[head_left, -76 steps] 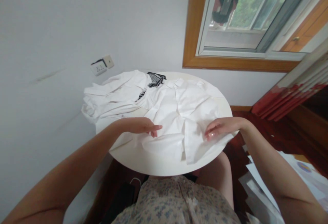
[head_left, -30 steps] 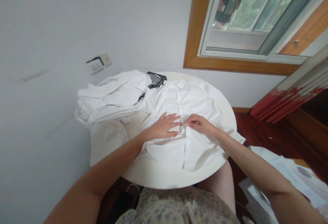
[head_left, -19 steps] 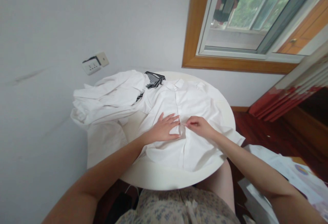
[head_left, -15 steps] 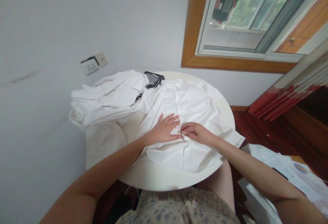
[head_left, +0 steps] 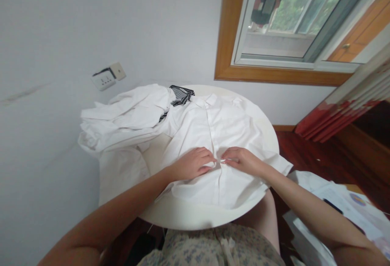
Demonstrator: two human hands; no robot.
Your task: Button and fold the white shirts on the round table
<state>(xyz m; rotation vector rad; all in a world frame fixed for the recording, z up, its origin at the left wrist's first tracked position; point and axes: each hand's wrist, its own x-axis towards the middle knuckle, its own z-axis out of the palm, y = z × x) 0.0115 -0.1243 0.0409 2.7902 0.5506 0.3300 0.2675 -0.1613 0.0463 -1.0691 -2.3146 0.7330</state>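
Observation:
A white shirt (head_left: 225, 126) lies spread, front up, on a round white table (head_left: 189, 215), its collar toward the wall. My left hand (head_left: 191, 163) rests on the shirt left of the button strip, fingers curled and pinching the cloth at the strip. My right hand (head_left: 242, 160) meets it from the right, fingers pressed together on the same strip edge. The fingertips of both hands almost touch at the shirt's middle.
More white clothing (head_left: 122, 120) is heaped on the table's left and hangs over its edge, with a black-and-white striped piece (head_left: 180, 94) near the wall. A wall socket (head_left: 105, 78), a wood-framed window (head_left: 292, 26), and papers (head_left: 344, 209) on the floor at right.
Both hands came from the shirt's lower edges to its middle. Since half a second ago my left fingers curled from flat into a pinch and both hands slid slightly down the strip.

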